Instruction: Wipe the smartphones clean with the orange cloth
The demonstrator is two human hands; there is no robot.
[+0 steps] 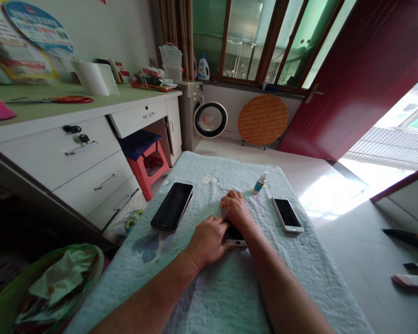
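A phone with a dark screen and a pale lower edge [237, 242] lies on the cloth, mostly hidden under my hands. My left hand [209, 237] grips its left side, thumb by the lower edge and fingers over the screen. Above the phone, my right hand [236, 209] is closed around a small tool with an orange end [223, 204]; its kind is hidden by the fingers. To the left lies a larger black phone [173, 206], slightly raised on one side. On the right is a white phone [288, 215], and a small spray bottle [260, 182] stands behind it.
A pale blue quilted cloth [209, 167] covers the table. Left are a white drawer desk [87, 174], a red stool [149, 169] and a bin with waste [94, 264]. Beyond stand an open-doored washing machine [191, 111], a round wooden tabletop [263, 119] and a red door [348, 79].
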